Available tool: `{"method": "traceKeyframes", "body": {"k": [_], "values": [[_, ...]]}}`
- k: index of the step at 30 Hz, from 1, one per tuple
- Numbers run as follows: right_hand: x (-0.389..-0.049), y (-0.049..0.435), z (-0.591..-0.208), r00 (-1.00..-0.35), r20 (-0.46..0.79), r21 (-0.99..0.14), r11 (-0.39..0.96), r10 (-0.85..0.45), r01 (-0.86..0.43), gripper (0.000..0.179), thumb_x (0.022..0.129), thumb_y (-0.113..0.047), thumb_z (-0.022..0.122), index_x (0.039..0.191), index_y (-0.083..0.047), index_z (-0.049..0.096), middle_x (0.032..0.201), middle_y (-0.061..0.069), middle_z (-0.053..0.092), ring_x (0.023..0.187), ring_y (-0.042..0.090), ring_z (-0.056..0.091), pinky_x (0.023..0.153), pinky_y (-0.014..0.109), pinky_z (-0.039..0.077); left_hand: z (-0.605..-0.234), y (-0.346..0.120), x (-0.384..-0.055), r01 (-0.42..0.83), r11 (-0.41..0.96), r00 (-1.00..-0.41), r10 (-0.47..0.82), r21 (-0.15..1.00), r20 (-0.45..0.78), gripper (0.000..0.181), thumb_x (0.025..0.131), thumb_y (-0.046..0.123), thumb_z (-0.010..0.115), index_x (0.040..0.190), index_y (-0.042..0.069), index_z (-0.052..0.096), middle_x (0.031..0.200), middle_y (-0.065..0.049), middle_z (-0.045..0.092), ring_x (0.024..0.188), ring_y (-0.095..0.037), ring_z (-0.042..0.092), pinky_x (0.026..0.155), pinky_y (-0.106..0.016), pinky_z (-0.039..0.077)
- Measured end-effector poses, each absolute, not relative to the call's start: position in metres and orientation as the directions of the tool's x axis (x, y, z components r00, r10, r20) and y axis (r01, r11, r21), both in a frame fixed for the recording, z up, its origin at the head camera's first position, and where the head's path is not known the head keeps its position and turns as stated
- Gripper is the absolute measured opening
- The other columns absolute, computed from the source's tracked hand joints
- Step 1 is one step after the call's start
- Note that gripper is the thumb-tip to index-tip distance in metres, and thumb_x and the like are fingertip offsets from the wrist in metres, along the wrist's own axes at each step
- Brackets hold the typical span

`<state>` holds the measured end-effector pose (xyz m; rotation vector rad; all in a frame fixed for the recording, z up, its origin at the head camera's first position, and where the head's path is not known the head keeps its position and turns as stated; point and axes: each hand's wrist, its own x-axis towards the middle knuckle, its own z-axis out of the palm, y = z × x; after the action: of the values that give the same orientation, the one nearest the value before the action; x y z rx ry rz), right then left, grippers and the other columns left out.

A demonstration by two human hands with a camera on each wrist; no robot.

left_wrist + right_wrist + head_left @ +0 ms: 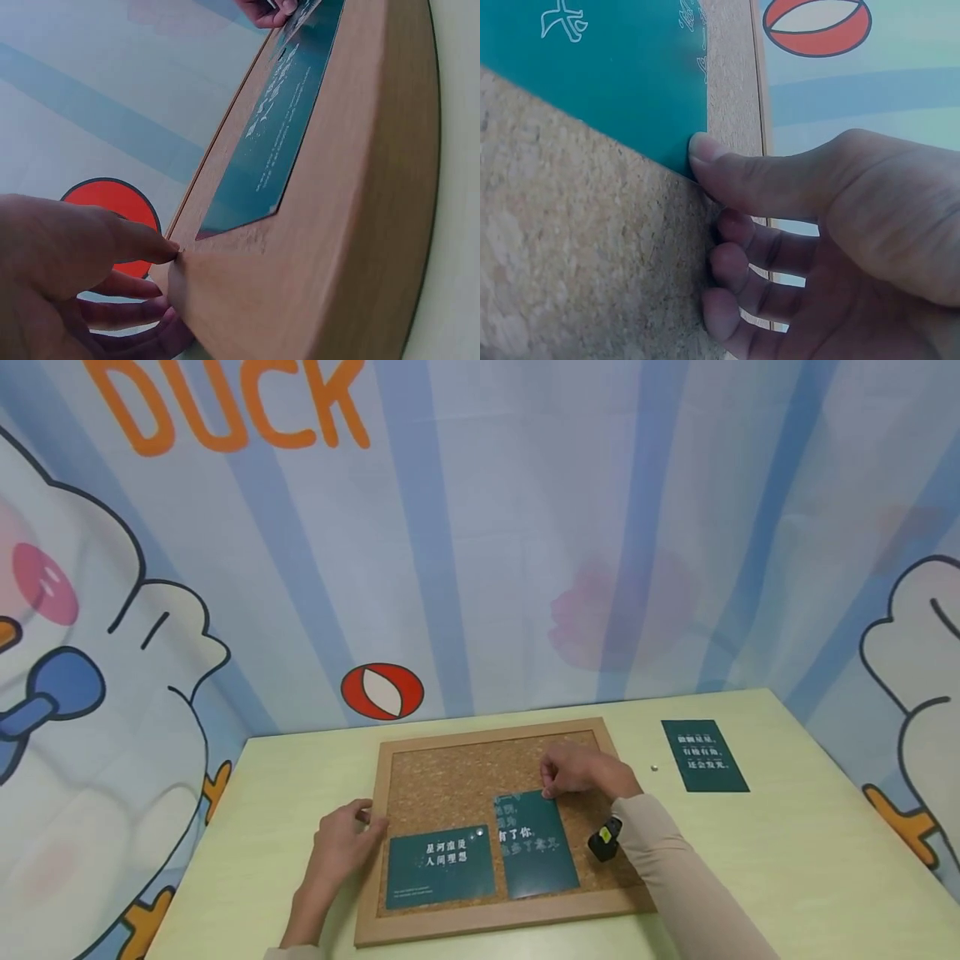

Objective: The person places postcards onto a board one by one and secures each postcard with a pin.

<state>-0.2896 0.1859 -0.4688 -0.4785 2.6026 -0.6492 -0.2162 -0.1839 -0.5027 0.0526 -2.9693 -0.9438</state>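
A wood-framed cork board (pixel 442 781) lies on the table. My left hand (pixel 343 845) holds its left edge; in the left wrist view the thumb rests on the wooden frame (pixel 300 300) and the fingers curl beside it. With my right hand (pixel 576 767) I pinch the upper right corner of a dark green upright card (pixel 540 864), thumb on its face in the right wrist view. This card lies over the cork, right of a green sideways card (pixel 442 887) with white characters. A small shiny round pin (pixel 480 832) sits at that card's upper right corner.
Another green card (pixel 705 760) lies on the table to the right of the board. Near it is a tiny shiny round piece (pixel 654 768). A printed curtain (pixel 510 568) hangs behind the pale yellow table (pixel 810 860).
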Motion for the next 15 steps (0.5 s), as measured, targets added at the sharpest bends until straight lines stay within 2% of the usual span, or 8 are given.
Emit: {"method": "traceKeyframes", "body": {"k": [3, 8, 15], "values": [[-0.2886, 0.1876, -0.4687, -0.858, -0.301, -0.518, 0.826, -0.417, -0.221, 0.02, 0.095, -0.01, 0.077, 0.08, -0.012, 0.064, 0.077, -0.001, 0.057, 0.073, 0.016, 0.053, 0.066, 0.029, 0.041, -0.5018, -0.1822, -0.2187, -0.048, 0.818, -0.999, -0.053, 0.573, -0.008, 0.048, 0.095, 0.022, 0.07, 0.13, -0.011, 0.062, 0.105, -0.018, 0.071, 0.089, -0.029, 0.068, 0.078, -0.049, 0.057], [-0.2874, 0.1886, -0.4697, -0.859, -0.29, -0.545, 0.811, -0.421, -0.213, 0.019, 0.095, -0.011, 0.077, 0.08, -0.013, 0.065, 0.076, -0.002, 0.057, 0.073, 0.016, 0.054, 0.066, 0.029, 0.042, -0.4983, -0.1815, -0.2207, -0.105, 0.815, -0.994, -0.095, 0.57, -0.048, 0.051, 0.092, 0.024, 0.07, 0.129, -0.01, 0.063, 0.104, -0.018, 0.071, 0.083, -0.028, 0.068, 0.073, -0.046, 0.057], [-0.2886, 0.1932, -0.4739, -0.862, -0.26, -0.596, 0.775, -0.436, -0.212, 0.017, 0.094, -0.009, 0.078, 0.083, -0.012, 0.065, 0.08, -0.001, 0.058, 0.076, 0.016, 0.054, 0.069, 0.031, 0.043, -0.496, -0.1836, -0.2246, -0.113, 0.801, -0.994, -0.087, 0.587, -0.072, 0.051, 0.088, 0.024, 0.072, 0.126, -0.01, 0.064, 0.1, -0.015, 0.069, 0.079, -0.025, 0.065, 0.064, -0.039, 0.055]]}}
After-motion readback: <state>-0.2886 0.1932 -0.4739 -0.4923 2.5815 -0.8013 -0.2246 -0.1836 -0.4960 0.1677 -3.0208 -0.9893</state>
